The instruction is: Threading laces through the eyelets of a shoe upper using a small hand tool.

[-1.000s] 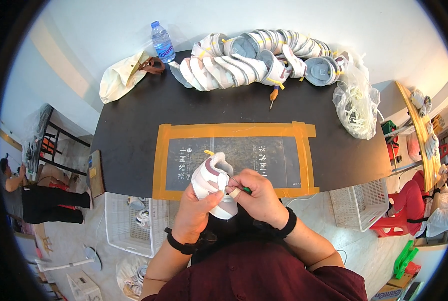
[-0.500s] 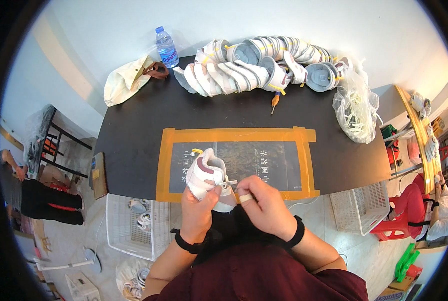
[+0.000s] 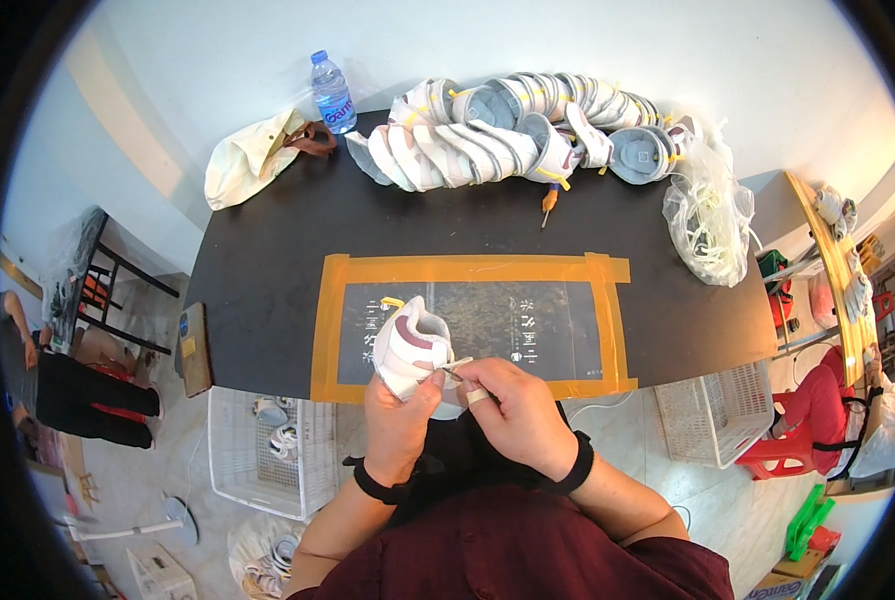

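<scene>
My left hand (image 3: 399, 425) is closed around a small white and pink shoe (image 3: 403, 350) with a maroon collar patch and a yellow loop at its heel. The shoe is held tilted above the near part of the taped sheet. Right against its front, my right hand (image 3: 515, 400) pinches a thin pale shoelace (image 3: 459, 364) by the eyelets. The fingers hide most of the lace, and whether a slim tool is also in them is too small to make out. A light band wraps one finger of this hand.
Rows of shoe uppers (image 3: 447, 155) line the table's back, beside a clear bag of laces (image 3: 709, 225). A small orange-handled tool (image 3: 549, 200), water bottle (image 3: 333, 95), cloth bag (image 3: 252, 165) and phone-like case (image 3: 195, 345) lie around. White crates (image 3: 257, 490) flank me; other people sit or stand at both sides.
My right hand has moved slightly left, closer to the shoe, and its fingertips now sit at the eyelets. The left hand still grips the shoe in nearly the same place.
</scene>
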### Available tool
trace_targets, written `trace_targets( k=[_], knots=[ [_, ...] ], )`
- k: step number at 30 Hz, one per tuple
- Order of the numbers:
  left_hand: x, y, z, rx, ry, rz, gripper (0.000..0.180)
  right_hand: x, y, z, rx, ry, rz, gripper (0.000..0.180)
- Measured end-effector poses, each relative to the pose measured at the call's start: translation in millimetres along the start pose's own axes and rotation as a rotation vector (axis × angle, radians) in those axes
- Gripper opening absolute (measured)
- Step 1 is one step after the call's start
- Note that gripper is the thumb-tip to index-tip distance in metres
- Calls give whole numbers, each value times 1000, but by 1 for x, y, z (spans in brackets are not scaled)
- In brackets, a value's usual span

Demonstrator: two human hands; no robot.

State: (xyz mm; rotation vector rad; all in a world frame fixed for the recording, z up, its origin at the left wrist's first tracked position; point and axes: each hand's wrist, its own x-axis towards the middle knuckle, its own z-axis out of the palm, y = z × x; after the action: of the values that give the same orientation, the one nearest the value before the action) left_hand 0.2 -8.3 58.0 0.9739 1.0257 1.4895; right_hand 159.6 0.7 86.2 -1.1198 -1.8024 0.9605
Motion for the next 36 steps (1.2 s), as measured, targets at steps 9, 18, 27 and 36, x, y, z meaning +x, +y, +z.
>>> trace_targets(
  k=[9,18,27,36],
  knots=[
    [8,-7,-2,303,51,-38,23,17,4,-2,-549,-172,-7,17],
    [2,-28,-8,394,62,106,25,45,23,-8,-98,-367,154,14],
    [11,-22,-10,465,85,191,23,62,14,7,-210,-457,248,19],
    [16,-5,-13,132,55,-174,24,56,-57,-57,-553,-500,5,17]
  ],
)
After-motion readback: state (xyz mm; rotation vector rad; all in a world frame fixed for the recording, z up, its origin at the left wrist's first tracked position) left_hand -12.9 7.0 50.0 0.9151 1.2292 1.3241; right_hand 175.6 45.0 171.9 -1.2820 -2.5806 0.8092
